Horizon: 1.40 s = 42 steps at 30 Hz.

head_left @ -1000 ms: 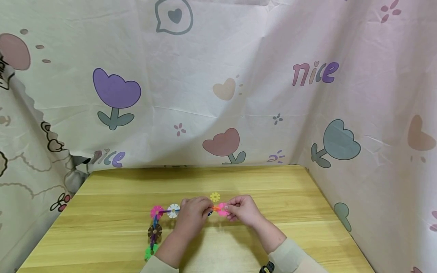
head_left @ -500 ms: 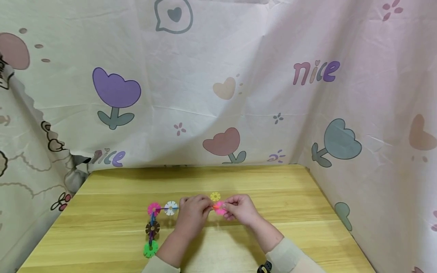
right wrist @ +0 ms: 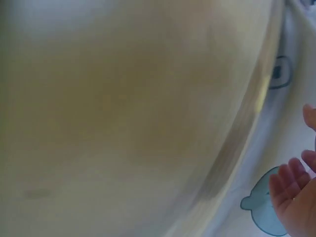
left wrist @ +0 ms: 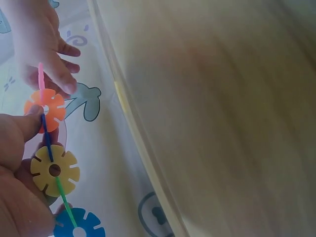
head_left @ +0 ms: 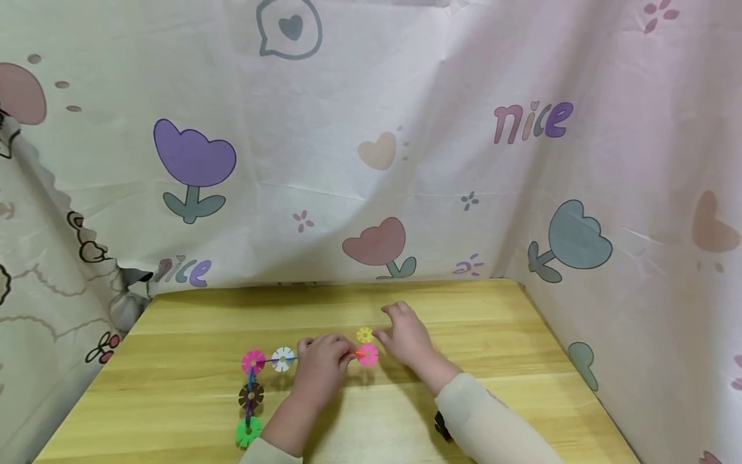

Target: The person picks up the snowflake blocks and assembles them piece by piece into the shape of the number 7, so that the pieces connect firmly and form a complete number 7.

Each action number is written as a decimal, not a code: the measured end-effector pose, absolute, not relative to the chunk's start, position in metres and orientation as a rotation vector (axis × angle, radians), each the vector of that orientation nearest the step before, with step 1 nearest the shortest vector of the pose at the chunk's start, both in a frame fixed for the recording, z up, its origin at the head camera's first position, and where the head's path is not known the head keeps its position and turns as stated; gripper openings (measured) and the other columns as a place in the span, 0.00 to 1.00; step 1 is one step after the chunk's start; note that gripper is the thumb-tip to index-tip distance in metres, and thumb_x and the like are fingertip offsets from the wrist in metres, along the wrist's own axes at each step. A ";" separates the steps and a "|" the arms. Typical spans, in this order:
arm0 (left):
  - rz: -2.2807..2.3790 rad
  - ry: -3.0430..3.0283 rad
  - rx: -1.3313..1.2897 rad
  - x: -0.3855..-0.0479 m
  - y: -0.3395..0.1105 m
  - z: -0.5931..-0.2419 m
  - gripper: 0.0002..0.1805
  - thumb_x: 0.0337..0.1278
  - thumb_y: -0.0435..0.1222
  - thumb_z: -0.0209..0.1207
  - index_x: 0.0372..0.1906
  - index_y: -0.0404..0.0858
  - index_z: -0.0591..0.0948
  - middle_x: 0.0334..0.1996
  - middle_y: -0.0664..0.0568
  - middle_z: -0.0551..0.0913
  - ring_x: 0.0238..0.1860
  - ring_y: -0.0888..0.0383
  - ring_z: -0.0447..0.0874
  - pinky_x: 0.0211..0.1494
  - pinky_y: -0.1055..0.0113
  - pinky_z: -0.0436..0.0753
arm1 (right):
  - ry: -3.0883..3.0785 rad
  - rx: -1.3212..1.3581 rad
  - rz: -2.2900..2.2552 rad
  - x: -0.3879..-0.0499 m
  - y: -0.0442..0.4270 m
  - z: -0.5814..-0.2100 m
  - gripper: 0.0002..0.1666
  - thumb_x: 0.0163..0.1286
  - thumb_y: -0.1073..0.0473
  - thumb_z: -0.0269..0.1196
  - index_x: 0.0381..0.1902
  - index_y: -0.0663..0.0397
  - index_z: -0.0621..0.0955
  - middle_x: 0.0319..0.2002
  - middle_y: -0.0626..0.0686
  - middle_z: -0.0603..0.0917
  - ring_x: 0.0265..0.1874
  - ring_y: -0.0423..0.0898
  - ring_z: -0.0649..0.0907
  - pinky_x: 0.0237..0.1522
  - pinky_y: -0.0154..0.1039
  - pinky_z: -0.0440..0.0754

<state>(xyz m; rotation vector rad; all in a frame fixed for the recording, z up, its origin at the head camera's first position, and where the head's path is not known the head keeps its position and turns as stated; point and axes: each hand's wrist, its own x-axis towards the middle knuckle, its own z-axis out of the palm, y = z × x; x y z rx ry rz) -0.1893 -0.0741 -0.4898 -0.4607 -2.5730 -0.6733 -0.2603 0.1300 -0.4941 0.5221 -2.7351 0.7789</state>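
Observation:
My left hand holds a chain of slotted plastic discs joined edge into edge. In the left wrist view its thumb pinches an orange disc; a pale yellow disc and a blue disc follow below. A pink disc ends the chain on the right. Leftward come a white disc and a deep pink corner disc, then a brown disc and a green disc. My right hand, fingers loosely spread and holding nothing, is beside a loose yellow disc.
The wooden table lies beneath the hands. A patterned cloth hangs behind it and along both sides. Something black shows beneath the right sleeve.
My right hand has let go of the pink disc and moved up and away, its fingers spreading beside the yellow disc. The left hand and chain have shifted slightly left.

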 end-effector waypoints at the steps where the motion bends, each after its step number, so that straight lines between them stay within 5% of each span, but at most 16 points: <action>1: -0.676 -2.579 -0.461 -0.189 -0.075 -0.490 0.06 0.61 0.36 0.74 0.33 0.51 0.89 0.38 0.61 0.87 0.42 0.55 0.85 0.57 0.41 0.72 | -2.753 0.516 0.754 -0.264 0.129 -0.495 0.33 0.68 0.52 0.76 0.64 0.64 0.80 0.57 0.60 0.81 0.57 0.58 0.81 0.60 0.53 0.83; 15: -0.664 -2.610 -0.446 -0.186 -0.076 -0.491 0.06 0.61 0.36 0.74 0.34 0.51 0.89 0.38 0.62 0.87 0.41 0.56 0.85 0.55 0.43 0.72 | -2.975 0.559 0.418 -0.289 0.116 -0.505 0.45 0.69 0.36 0.73 0.68 0.65 0.79 0.60 0.62 0.76 0.59 0.59 0.77 0.61 0.54 0.80; 20: -0.670 -2.611 -0.423 -0.187 -0.078 -0.490 0.06 0.61 0.37 0.74 0.33 0.52 0.89 0.38 0.62 0.88 0.42 0.56 0.85 0.57 0.42 0.72 | -2.998 0.627 0.325 -0.292 0.115 -0.511 0.28 0.69 0.34 0.72 0.44 0.55 0.88 0.52 0.57 0.78 0.52 0.55 0.77 0.55 0.51 0.80; 22: -0.675 -2.614 -0.417 -0.187 -0.079 -0.490 0.06 0.61 0.37 0.74 0.33 0.52 0.89 0.39 0.62 0.88 0.42 0.55 0.85 0.57 0.42 0.72 | -2.998 0.651 0.299 -0.293 0.115 -0.513 0.24 0.69 0.35 0.72 0.39 0.51 0.88 0.49 0.54 0.79 0.50 0.53 0.78 0.53 0.51 0.81; 27: -0.674 -2.624 -0.404 -0.187 -0.081 -0.489 0.05 0.62 0.36 0.74 0.33 0.51 0.89 0.39 0.61 0.88 0.42 0.55 0.86 0.56 0.43 0.72 | -2.998 0.669 0.324 -0.292 0.113 -0.513 0.21 0.71 0.41 0.71 0.49 0.51 0.90 0.47 0.52 0.82 0.49 0.53 0.80 0.53 0.51 0.82; 35: -0.654 -2.625 -0.411 -0.187 -0.083 -0.487 0.04 0.62 0.36 0.74 0.34 0.50 0.89 0.39 0.60 0.88 0.42 0.54 0.86 0.55 0.43 0.72 | -3.013 0.634 0.400 -0.290 0.111 -0.511 0.24 0.70 0.41 0.73 0.50 0.54 0.90 0.47 0.53 0.81 0.49 0.53 0.80 0.53 0.51 0.82; 42: -0.671 -2.657 -0.390 -0.186 -0.083 -0.488 0.03 0.62 0.38 0.73 0.35 0.51 0.90 0.40 0.61 0.88 0.43 0.54 0.86 0.57 0.43 0.72 | -2.957 0.641 0.715 -0.291 0.116 -0.513 0.21 0.64 0.54 0.78 0.47 0.61 0.85 0.40 0.52 0.80 0.42 0.50 0.79 0.48 0.48 0.81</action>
